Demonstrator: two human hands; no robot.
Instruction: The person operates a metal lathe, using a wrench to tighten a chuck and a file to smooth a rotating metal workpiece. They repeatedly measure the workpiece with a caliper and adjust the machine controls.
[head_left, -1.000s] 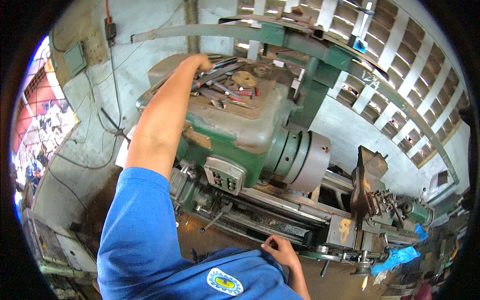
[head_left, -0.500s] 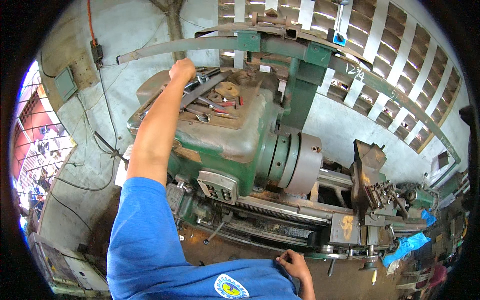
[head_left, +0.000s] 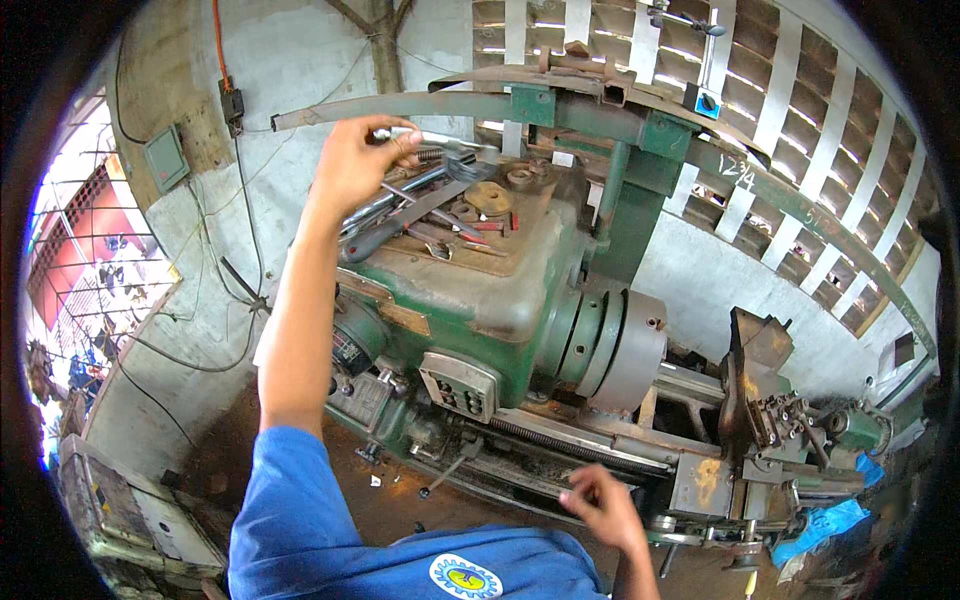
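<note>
Raised over the top of a green lathe headstock (head_left: 470, 320), my left hand (head_left: 365, 160) pinches a silver metal tool (head_left: 440, 140) with a slim barrel. The tool's far end is blurred over a dark rounded shape, so I cannot name its kind. Beneath it, loose tools lie on the headstock: a flat bar (head_left: 430, 205), a dark-handled tool (head_left: 372, 240), a round brown disc (head_left: 489, 198) and small red-marked pieces (head_left: 490, 226). Low in front of the lathe bed is my right hand (head_left: 608, 510), fingers loosely bent and apart, with nothing visible in them.
A grey chuck (head_left: 630, 345) projects right from the headstock, towards the carriage and tool post (head_left: 785, 425). A long curved-looking green beam (head_left: 400, 108) crosses behind. Control levers (head_left: 455, 470) stick out along the front. A blue cloth or plastic (head_left: 820, 530) hangs at the lower right.
My left hand has come up off the headstock tools, now with the silver tool in it. My right hand has risen from my waist towards the lathe bed. The view has shifted slightly.
</note>
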